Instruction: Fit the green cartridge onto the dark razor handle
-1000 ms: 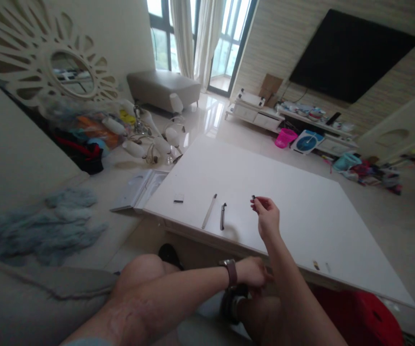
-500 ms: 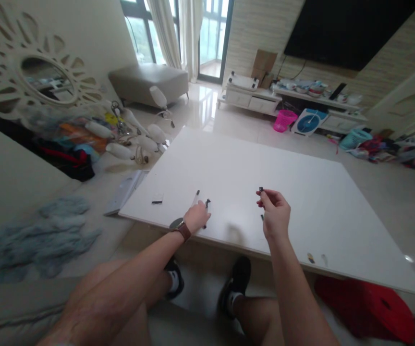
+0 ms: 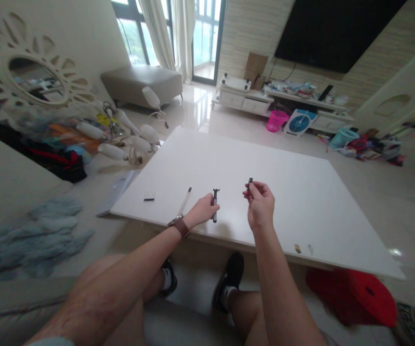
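My left hand (image 3: 203, 210) is closed around a grey and black razor handle (image 3: 215, 214) with a forked top, held upright over the near part of the white table (image 3: 225, 154). To the right, my right hand (image 3: 261, 204) pinches a small black piece (image 3: 250, 181), perhaps a razor head, between thumb and fingers. The two held things are apart. Beside my left wrist lies a slim white stick (image 3: 185, 202) with a dark tip. Farther left is a small clear packet (image 3: 149, 196) with a black strip.
A small yellow and black item (image 3: 297, 248) and a clear piece (image 3: 310, 250) lie by the near right edge. A red object (image 3: 351, 293) sits below that edge. Lamp arms with white shades (image 3: 140, 142) stand beyond the left side, grey-green fabric (image 3: 45, 235) on the floor.
My left hand has lifted the razor handle and brought it right, turning it upright. My right hand still pinches the small black piece, now slightly higher. The whole view has shifted a little.
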`<state>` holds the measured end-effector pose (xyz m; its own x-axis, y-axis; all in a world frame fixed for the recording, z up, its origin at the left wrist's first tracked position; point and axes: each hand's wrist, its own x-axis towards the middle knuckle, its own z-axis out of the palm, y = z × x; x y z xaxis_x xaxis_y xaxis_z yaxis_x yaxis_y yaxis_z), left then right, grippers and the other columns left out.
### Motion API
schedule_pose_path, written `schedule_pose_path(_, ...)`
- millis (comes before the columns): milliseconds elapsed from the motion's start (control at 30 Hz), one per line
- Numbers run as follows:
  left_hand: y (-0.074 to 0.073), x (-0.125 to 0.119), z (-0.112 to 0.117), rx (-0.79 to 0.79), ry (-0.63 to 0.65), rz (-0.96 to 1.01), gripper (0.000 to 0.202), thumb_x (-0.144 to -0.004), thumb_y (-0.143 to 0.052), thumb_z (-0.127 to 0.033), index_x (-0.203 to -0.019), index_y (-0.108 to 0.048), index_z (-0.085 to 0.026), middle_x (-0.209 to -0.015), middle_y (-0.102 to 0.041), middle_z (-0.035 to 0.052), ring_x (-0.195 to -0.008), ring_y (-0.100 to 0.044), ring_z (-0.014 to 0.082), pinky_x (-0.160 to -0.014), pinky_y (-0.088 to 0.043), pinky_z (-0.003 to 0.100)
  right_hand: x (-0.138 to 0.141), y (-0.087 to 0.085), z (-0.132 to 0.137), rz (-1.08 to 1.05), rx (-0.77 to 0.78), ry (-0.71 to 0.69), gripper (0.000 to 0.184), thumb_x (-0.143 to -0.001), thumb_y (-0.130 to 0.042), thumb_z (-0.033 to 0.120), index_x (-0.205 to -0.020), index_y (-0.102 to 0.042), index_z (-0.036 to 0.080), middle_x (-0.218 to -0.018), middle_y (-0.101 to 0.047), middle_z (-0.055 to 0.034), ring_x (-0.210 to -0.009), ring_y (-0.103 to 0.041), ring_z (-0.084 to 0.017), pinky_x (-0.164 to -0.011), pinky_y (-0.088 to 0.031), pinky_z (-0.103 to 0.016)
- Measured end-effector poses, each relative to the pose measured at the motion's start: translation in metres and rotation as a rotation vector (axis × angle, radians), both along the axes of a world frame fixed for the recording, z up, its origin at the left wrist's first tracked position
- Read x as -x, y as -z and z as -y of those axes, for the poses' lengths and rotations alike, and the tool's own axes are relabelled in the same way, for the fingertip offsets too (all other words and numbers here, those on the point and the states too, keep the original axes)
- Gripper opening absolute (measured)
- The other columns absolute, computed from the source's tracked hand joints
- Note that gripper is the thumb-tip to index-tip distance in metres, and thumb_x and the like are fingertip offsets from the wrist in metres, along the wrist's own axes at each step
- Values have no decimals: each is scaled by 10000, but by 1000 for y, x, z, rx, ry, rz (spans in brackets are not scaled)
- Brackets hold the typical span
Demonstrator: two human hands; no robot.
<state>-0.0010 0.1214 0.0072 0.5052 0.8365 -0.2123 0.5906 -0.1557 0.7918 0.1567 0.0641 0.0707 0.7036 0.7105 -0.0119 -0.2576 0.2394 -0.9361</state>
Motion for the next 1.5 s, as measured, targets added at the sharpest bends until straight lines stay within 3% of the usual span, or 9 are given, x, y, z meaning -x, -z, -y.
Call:
schedule_pose_path(133,-23,-12,8,266,-82,492,118,-758,-543,-145,-826,-458,-190,-751,-630,29,-588,-645,148,-546,-540,274,11,-7,7,8,-28,-1,230,-686,-758,313,-823,-623,188,-780,-668,5,-568,-576,-98,-576,-463,-252)
schedule_pose_path(267,-38,-13,17,466,-125,728,139,-753,-495,-148,-822,-391,-208,-660,-641,13,-565,-665,185,-565,-563,335,19,-6,12,46,-26,-27,263,-706,-745,323,-917,-669,185,-809,-676,-5,-569,-579,-100,-586,-465,-264)
schedule_pose_path(367,-40,-9,17,467,-139,818,141,-714,-485,-143,-810,-403,-206,-564,-596,-13,-495,-625,164,-500,-506,266,23,-2,15,58,20,-47,258,-701,-748,322,-902,-690,170,-811,-682,-20,-584,-583,-107,-594,-465,-272)
schedule_pose_path(467,-38,-5,9,507,-172,867,158,-669,-486,-131,-801,-439,-204,-454,-399,-96,-337,-404,80,-366,-303,174,23,0,13,60,55,-71,252,-692,-753,328,-873,-690,164,-803,-685,-25,-589,-594,-116,-594,-467,-277)
schedule_pose_path(567,-37,-3,-1,526,-168,884,97,-726,-514,-193,-822,-496,-198,-467,-303,-111,-334,-253,55,-347,-172,174,22,1,5,123,85,-50,243,-695,-750,324,-870,-683,168,-787,-679,-15,-595,-617,-128,-584,-468,-270)
schedule_pose_path(733,-35,-2,-9,426,-161,924,322,-872,-463,-453,-854,-607,-166,-540,-394,-57,-441,-347,75,-417,-287,196,26,4,-13,69,98,-67,204,-692,-725,296,-840,-651,177,-810,-657,3,-610,-650,-129,-579,-482,-251)
schedule_pose_path(867,-33,-3,-8,408,-166,935,440,-888,-450,-537,-782,-630,-149,-591,-437,-29,-517,-416,85,-497,-371,209,33,2,-20,59,93,-98,211,-703,-718,308,-850,-635,182,-798,-643,15,-602,-659,-129,-551,-461,-231)
schedule_pose_path(1200,-32,-8,9,397,-82,1039,320,-874,-558,-451,-810,-633,-147,-690,-543,0,-573,-476,88,-516,-397,208,40,-3,-9,79,51,-123,221,-689,-712,278,-837,-569,196,-778,-697,12,-604,-658,-141,-539,-422,-227)
schedule_pose_path(1500,-35,-9,9,379,-80,1021,302,-866,-553,-437,-773,-593,-153,-622,-507,-21,-515,-438,75,-486,-344,207,40,-3,-7,70,93,-159,195,-681,-726,283,-811,-614,191,-768,-714,3,-662,-679,-160,-558,-411,-233)
